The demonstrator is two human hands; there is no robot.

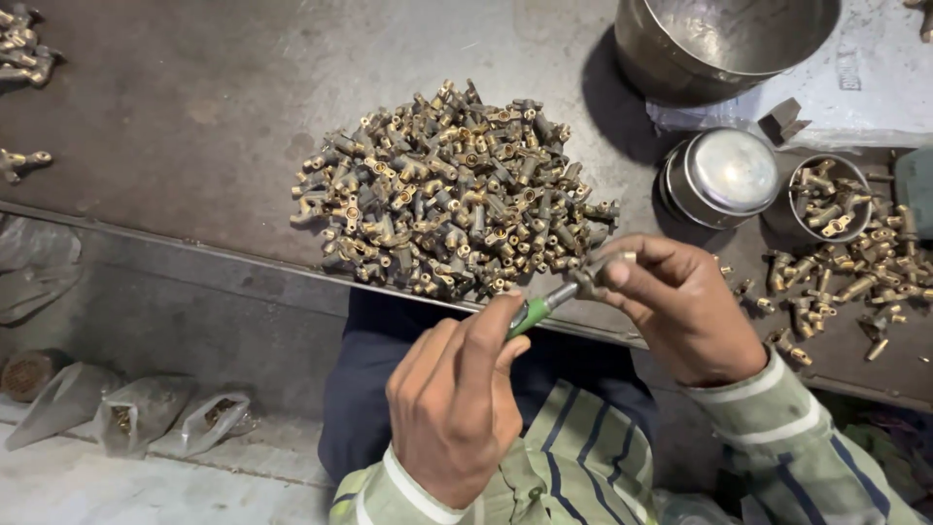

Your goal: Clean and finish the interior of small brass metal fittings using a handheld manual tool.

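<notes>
Two hands' grips closed: left hand (452,399) on green-handled tool (533,313), right hand (680,306) on brass fitting (604,269), beside fittings heap (452,190).

Lower left, on the pale floor below the bench edge: three small clear plastic bags in a row. Leftmost bag (60,403) greyish, flattened, pointed toward the left. Middle bag (139,413) slumped, a dark clump of small brass-coloured bits showing through. Right bag (211,420) lies just beside it, also holding a small dark clump. Far left edge, higher up: crumpled clear plastic sheet or bag (34,277), contents not discernible. No labels, signs or screens seen
</notes>
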